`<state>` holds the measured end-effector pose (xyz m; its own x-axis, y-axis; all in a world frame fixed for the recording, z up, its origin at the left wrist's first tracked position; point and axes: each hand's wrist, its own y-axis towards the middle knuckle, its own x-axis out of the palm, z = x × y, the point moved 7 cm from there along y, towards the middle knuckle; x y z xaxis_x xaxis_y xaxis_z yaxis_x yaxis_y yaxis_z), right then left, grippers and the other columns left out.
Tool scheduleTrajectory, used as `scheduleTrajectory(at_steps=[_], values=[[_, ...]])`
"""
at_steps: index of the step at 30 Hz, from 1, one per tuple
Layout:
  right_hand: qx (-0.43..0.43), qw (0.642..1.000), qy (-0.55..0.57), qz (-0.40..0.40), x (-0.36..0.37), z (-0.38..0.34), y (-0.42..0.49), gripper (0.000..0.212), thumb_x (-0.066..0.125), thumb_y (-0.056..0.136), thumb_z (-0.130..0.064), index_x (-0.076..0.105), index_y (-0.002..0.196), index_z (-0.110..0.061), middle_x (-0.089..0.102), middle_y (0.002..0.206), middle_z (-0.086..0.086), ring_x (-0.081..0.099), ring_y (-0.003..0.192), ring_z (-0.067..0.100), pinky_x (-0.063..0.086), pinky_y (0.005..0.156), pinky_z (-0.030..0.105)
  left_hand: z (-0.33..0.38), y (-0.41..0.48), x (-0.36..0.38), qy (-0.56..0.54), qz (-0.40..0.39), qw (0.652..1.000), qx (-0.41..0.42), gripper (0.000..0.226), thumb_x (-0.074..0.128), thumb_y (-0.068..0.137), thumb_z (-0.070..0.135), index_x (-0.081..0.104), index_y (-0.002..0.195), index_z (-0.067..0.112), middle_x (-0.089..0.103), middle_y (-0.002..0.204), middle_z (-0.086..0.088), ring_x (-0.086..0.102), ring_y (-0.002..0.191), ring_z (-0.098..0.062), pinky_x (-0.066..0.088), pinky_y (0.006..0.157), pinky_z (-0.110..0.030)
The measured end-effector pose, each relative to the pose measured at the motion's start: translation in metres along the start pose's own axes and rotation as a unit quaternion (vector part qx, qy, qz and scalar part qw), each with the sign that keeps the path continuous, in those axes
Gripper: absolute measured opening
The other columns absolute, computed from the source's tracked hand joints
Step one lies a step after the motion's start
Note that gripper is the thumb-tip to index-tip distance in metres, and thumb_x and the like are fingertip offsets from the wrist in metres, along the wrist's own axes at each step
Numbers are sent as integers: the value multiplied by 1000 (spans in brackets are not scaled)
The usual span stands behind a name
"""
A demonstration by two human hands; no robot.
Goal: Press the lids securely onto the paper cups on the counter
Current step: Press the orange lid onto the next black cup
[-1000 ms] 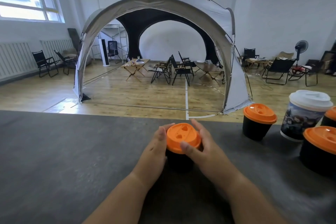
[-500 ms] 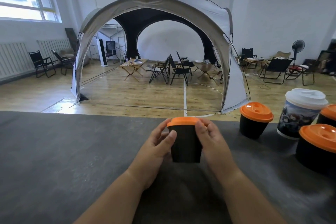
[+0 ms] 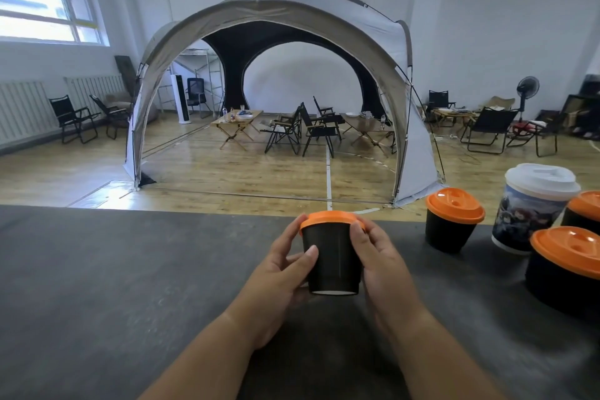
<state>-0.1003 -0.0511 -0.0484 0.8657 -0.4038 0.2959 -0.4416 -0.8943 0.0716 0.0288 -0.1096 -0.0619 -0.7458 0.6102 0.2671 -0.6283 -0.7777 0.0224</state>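
CHANGE: black cup [image 3: 332, 256] now lifted, tilted from pressing position | GRIP: left hand [image 3: 281, 273], right hand [image 3: 381, 265] clasp its sides | orange lid [image 3: 331, 218] above grip, apparently seated

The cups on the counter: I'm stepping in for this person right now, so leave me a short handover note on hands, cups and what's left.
Left hand and right hand: both grip the sides of one black cup, lifted and tilted toward the camera, fingertips at the rim of its orange lid.
On the counter, right side: three black cups with orange lids (far, near, one at the edge) and a taller printed cup with a white lid.
Done: every visible cup wears a lid.
Left: finish pressing the held lid, set it down; seals on the others cannot be judged from here.
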Motion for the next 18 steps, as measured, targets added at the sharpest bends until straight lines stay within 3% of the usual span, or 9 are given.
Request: scheduleTrajectory(at_steps=[5, 8, 10, 14, 18], values=[[-15, 999, -42, -14, 4, -1, -3, 64, 64, 73, -53, 48, 132, -36, 61, 124, 1, 64, 111, 21, 58, 91, 49, 5, -1, -3, 26, 23, 999, 30, 69, 70, 72, 28, 45, 135, 45, 71, 112, -9, 70, 102, -26, 59, 82, -41], [-32, 996, -81, -9, 3, -5, -4, 57, 68, 71, -49, 48, 124, -44, 57, 122, -2, 62, 110, 21, 60, 85, 45, 5, -1, -1, 40, 15, 999, 22, 70, 70, 71, 33, 44, 134, 47, 66, 120, -6, 69, 105, -22, 58, 84, -38], [-32, 996, -82, 5, -1, -7, -3, 54, 66, 72, -49, 50, 124, -40, 59, 122, 0, 63, 110, 22, 61, 84, 45, 2, -1, 2, 23, 1, 1000, 9, 60, 63, 76, 35, 45, 133, 46, 69, 116, -7, 69, 104, -21, 58, 86, -39], [-14, 999, -52, -2, -1, -5, -1, 51, 63, 75, -48, 52, 123, -38, 61, 121, 2, 64, 108, 23, 61, 84, 46, 4, 0, -1, 47, 19, 999, 19, 61, 64, 76, 29, 47, 132, 45, 74, 107, -2, 70, 102, -21, 57, 88, -40], [-31, 992, -126, -8, 5, -5, -5, 83, 68, 64, -58, 38, 140, -41, 48, 132, -3, 56, 117, 21, 60, 88, 43, 10, -3, -2, 74, 30, 996, 38, 63, 68, 72, 30, 47, 129, 47, 70, 114, 0, 69, 104, -17, 58, 82, -31]])
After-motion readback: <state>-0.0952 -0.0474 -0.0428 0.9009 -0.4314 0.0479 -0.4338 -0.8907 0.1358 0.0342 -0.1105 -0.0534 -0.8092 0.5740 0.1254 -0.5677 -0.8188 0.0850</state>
